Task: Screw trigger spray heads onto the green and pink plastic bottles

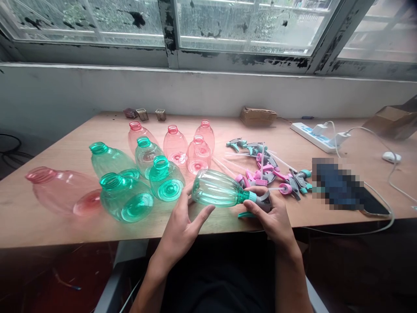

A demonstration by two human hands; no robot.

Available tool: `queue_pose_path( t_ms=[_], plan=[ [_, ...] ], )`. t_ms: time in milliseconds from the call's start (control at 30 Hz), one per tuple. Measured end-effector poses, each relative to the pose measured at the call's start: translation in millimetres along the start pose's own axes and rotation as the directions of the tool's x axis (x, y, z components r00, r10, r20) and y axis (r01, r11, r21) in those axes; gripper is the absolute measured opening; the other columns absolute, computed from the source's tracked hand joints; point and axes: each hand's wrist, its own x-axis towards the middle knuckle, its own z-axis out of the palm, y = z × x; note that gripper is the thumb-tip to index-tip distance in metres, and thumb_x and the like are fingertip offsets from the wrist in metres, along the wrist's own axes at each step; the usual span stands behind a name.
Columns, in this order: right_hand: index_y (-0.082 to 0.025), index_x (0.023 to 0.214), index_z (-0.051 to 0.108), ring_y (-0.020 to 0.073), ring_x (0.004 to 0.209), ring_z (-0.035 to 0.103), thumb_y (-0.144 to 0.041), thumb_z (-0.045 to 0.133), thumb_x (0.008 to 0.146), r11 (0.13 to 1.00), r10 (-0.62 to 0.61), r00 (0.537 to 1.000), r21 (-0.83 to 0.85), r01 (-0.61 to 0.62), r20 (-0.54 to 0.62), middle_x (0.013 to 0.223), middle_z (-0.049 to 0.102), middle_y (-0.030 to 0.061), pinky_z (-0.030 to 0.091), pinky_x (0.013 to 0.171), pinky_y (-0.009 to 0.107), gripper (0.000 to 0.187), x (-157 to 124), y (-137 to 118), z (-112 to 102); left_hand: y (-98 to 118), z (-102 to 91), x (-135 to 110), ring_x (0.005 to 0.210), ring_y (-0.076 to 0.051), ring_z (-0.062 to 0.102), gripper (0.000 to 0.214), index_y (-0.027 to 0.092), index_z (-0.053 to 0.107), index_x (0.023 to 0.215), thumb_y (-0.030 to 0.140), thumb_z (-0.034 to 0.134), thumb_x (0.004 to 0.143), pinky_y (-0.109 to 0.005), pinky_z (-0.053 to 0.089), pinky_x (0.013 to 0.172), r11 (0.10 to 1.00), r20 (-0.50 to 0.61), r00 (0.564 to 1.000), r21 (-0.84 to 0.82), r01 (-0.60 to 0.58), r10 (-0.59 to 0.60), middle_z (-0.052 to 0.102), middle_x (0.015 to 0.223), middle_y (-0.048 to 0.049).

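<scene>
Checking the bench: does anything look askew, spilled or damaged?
Nothing spilled. The loose spray heads lie in a tangled heap, tubes crossing, and the window frame paint is flaking. The green bottle lies sideways, held by the left hand and right hand.

Left hand [182, 228] and right hand [273, 217] hold a green bottle [216, 189] sideways.

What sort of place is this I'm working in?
Probably a makeshift assembly bench under a grimy window: the wooden table carries empty pink bottles, green bottles and a pile of spray triggers. The left hand and right hand hold one trigger-fitted bottle.
</scene>
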Motion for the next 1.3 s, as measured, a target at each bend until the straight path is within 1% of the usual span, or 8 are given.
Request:
queue_pose_path(
  t_ms=[100,200,300,500,700,933,1167,1300],
  plan=[
    [-0.024,0.109,0.074,0.0186,0.078,0.068,-0.049,0.086,0.085,1.0,-0.014,1.0,-0.001,0.014,0.0,0.092,0.068,0.001,0.07,0.061,0.028,0.037,-0.3,0.2,-0.1,0.7,-0.1,0.1,0.139,-0.028,0.063,0.057,0.03,0.046,0.15,0.046,0.069,0.1,-0.045,0.049,0.121,1.0,0.004,1.0,0.001,0.002,-0.002,0.058,0.159,-0.0087],
    [-0.024,0.109,0.073,0.0174,0.077,0.067,-0.047,0.085,0.086,1.0,-0.027,1.0,-0.014,0.027,0.005,0.092,0.068,0.0006,0.069,0.06,0.026,0.035,0.2,1.1,-0.8,2.0,-0.6,0.1,0.139,-0.028,0.063,0.056,0.03,0.046,0.15,0.046,0.069,0.1,-0.045,0.048,0.121,1.0,0.003,1.0,0.02,0.006,-0.006,0.061,0.155,-0.0079],
    [-0.024,0.11,0.073,0.0175,0.076,0.067,-0.047,0.085,0.087,1.0,-0.025,1.0,-0.013,0.025,0.013,0.092,0.069,0.0008,0.07,0.061,0.028,0.035,1.2,1.3,-1.2,2.7,-0.7,0.3,0.139,-0.029,0.064,0.057,0.029,0.047,0.149,0.047,0.068,0.1,-0.046,0.047,0.121,0.999,-0.002,1.0,0.041,0.009,-0.009,0.065,0.149,-0.0083],
    [-0.023,0.107,0.074,0.0156,0.072,0.068,-0.043,0.084,0.088,0.993,-0.102,0.995,-0.06,0.101,-0.009,0.087,0.069,-0.0002,0.067,0.058,0.022,0.029,2.0,1.2,-1.3,0.2,0.5,1.4,0.139,-0.027,0.063,0.057,0.03,0.046,0.15,0.047,0.068,0.1,-0.043,0.047,0.121,0.999,-0.013,1.0,0.041,-0.003,0.003,0.063,0.151,-0.0075],
    [-0.024,0.112,0.074,0.015,0.075,0.066,-0.044,0.087,0.087,0.999,-0.042,0.999,0.021,0.041,0.022,0.091,0.065,-0.0005,0.072,0.061,0.027,0.035,1.3,6.1,-2.5,-0.5,0.6,0.8,0.138,-0.026,0.064,0.055,0.032,0.047,0.148,0.046,0.069,0.1,-0.043,0.048,0.121,1.0,-0.006,1.0,0.008,-0.002,0.002,0.06,0.155,-0.0056],
    [-0.025,0.11,0.074,0.0133,0.073,0.066,-0.043,0.087,0.087,0.999,-0.035,0.999,0.042,0.034,0.023,0.089,0.065,-0.0017,0.071,0.06,0.025,0.032,1.4,3.9,-1.9,-1.4,0.4,1.7,0.137,-0.027,0.065,0.054,0.03,0.048,0.147,0.046,0.069,0.1,-0.046,0.049,0.121,1.0,-0.008,1.0,0.008,-0.012,0.012,0.062,0.153,-0.0074],
    [-0.023,0.11,0.075,0.0134,0.074,0.066,-0.044,0.087,0.086,0.998,-0.063,0.998,0.005,0.063,0.005,0.09,0.066,-0.0008,0.069,0.059,0.021,0.033,1.4,3.4,-2.5,-4.1,-0.2,0.3,0.139,-0.027,0.064,0.057,0.03,0.046,0.149,0.046,0.07,0.1,-0.047,0.047,0.123,1.0,-0.007,1.0,0.023,-0.015,0.016,0.06,0.155,-0.0076],
    [-0.023,0.11,0.074,0.0142,0.076,0.066,-0.044,0.087,0.086,0.999,-0.046,0.999,0.022,0.046,0.012,0.092,0.066,-0.0003,0.07,0.06,0.023,0.034,1.3,2.5,-2.2,-3.4,0.1,1.1,0.138,-0.027,0.064,0.053,0.029,0.048,0.145,0.045,0.07,0.1,-0.047,0.047,0.123,1.0,-0.006,1.0,0.02,-0.014,0.015,0.06,0.155,-0.0078]
  ],
)
